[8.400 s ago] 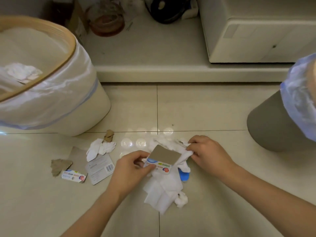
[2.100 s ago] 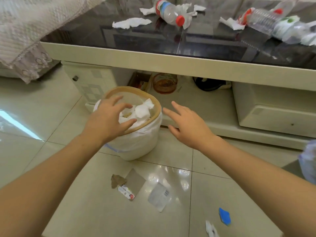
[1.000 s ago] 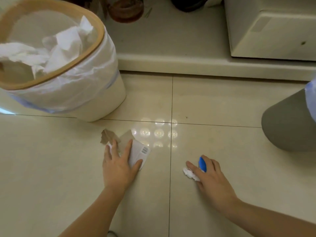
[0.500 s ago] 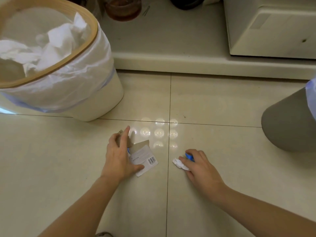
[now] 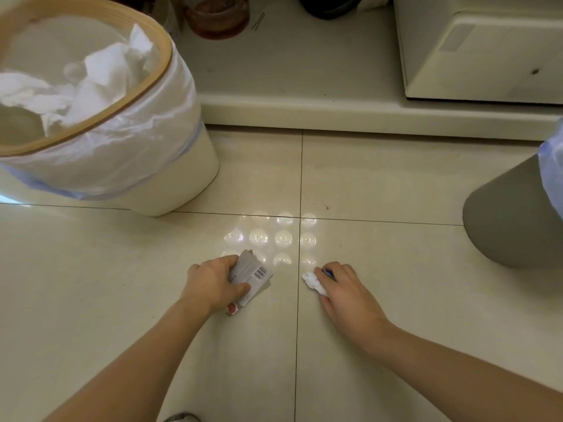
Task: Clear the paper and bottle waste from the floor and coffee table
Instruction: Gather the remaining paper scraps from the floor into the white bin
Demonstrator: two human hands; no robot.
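The left hand (image 5: 213, 284), flat on the card scraps (image 5: 251, 277) a moment ago, now grips them gathered. The right hand (image 5: 344, 292) pinches a tissue wad (image 5: 312, 281) and blue scrap (image 5: 329, 272); this floor patch looks ready for the bin (image 5: 146, 95).

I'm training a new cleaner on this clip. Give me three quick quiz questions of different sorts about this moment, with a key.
1. True or false: the left hand grips the cardboard scraps.
2. What does the right hand pinch? A) white tissue wad B) bottle C) spoon
3. Fill in: the lined bin with the wooden rim already holds crumpled ____.

Key: 1 true; 2 A; 3 tissue.
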